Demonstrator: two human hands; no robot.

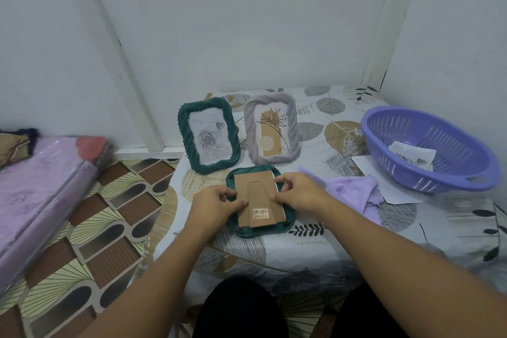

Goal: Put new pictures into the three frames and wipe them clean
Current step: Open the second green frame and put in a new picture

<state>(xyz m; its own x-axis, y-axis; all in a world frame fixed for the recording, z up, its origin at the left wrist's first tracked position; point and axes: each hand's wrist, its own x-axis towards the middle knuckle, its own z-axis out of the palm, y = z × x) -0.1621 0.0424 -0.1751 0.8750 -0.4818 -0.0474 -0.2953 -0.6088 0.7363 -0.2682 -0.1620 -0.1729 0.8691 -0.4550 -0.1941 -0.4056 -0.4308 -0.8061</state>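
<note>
A dark green frame (288, 225) lies face down on the table, its brown cardboard backing (260, 195) with a stand and barcode sticker facing up. My left hand (216, 201) pinches the backing's left edge. My right hand (299, 190) grips its right edge and upper right corner. Behind it stand two upright frames: a green one (208, 134) with a rose picture and a grey one (271, 129) with a flower drawing. A lilac cloth (354, 192) lies just right of my right hand.
A purple plastic basket (428, 145) holding paper pieces sits at the right, on a white sheet of paper (389, 189). The table has a leaf-patterned cover (329, 241). A pink wrapped mattress (41, 186) lies on the patterned floor at left. Walls close in behind and right.
</note>
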